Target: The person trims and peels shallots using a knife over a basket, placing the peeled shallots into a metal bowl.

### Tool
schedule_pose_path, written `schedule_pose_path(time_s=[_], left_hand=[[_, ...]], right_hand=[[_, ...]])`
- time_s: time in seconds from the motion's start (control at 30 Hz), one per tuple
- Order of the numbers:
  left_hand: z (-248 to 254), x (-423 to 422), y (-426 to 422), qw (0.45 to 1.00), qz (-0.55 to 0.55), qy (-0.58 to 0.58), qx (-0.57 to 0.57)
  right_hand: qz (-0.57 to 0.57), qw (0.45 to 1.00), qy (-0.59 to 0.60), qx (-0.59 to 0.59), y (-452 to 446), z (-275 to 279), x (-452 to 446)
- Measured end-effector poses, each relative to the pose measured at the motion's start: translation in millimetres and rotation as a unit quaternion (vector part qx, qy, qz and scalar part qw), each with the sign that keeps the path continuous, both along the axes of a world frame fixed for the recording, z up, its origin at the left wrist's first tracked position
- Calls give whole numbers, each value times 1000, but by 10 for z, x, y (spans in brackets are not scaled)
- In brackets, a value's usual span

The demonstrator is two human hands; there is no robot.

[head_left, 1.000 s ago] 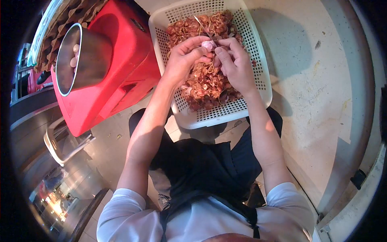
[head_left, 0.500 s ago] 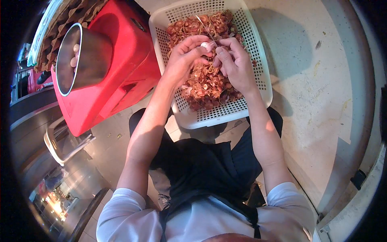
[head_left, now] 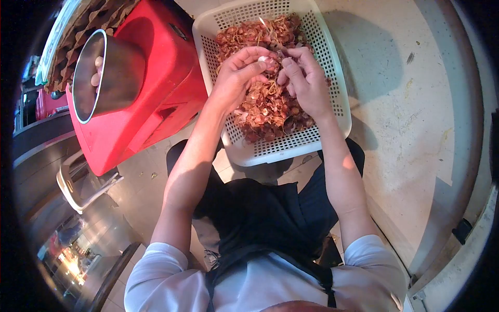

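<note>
My left hand is closed around a small shallot, partly peeled, with a pale end showing between thumb and fingers. My right hand, also closed, holds a small knife whose thin blade points up and away to the left; its handle is hidden in the fingers. Both hands are close together above a white perforated basket. In it lies a heap of reddish-brown shallots and papery skins.
To the left, a metal pot with several pale round pieces inside rests on a red plastic stool or box. Brown egg-tray-like cardboard is at upper left. A pale wall or panel is on the right.
The shallot has turned in my left hand, showing more of its reddish side. The knife has shifted slightly, and my right hand has moved a little to the right.
</note>
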State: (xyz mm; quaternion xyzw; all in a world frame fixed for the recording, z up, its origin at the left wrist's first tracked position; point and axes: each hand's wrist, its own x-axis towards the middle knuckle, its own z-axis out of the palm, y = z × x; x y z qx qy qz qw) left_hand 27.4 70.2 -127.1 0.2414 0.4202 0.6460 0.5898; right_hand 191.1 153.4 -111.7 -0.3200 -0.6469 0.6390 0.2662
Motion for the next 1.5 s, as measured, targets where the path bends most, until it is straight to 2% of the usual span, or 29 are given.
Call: schedule_pose_path(time_s=[0.1, 0.3, 0.5, 0.77, 0.97, 1.1, 1.2, 1.27, 1.5], left_hand=[[20, 9, -2, 1000, 2, -4, 3], [-20, -4, 3, 1000, 15, -19, -3], [-30, -5, 4, 1000, 5, -25, 6], [7, -12, -7, 1000, 4, 6, 9], [-29, -1, -9, 1000, 6, -19, 24], [1, 23, 2, 999, 24, -20, 16], [38, 8, -1, 999, 15, -40, -3], [72, 6, -12, 999, 10, -37, -30], [11, 48, 2, 993, 8, 119, 0]], right_hand=[[9, 1000, -30, -3, 41, 23, 29], [67, 997, 38, -31, -56, 87, -7], [51, 998, -7, -18, -71, 108, -25], [39, 999, 12, -22, 7, 66, 19], [24, 999, 19, -36, -13, 73, 0], [-6, 998, -1, -57, 20, 21, 22], [5, 998, -25, -50, -7, 56, 17], [31, 999, 3, -32, -33, 92, 0], [36, 998, -34, 43, -78, 111, -28]])
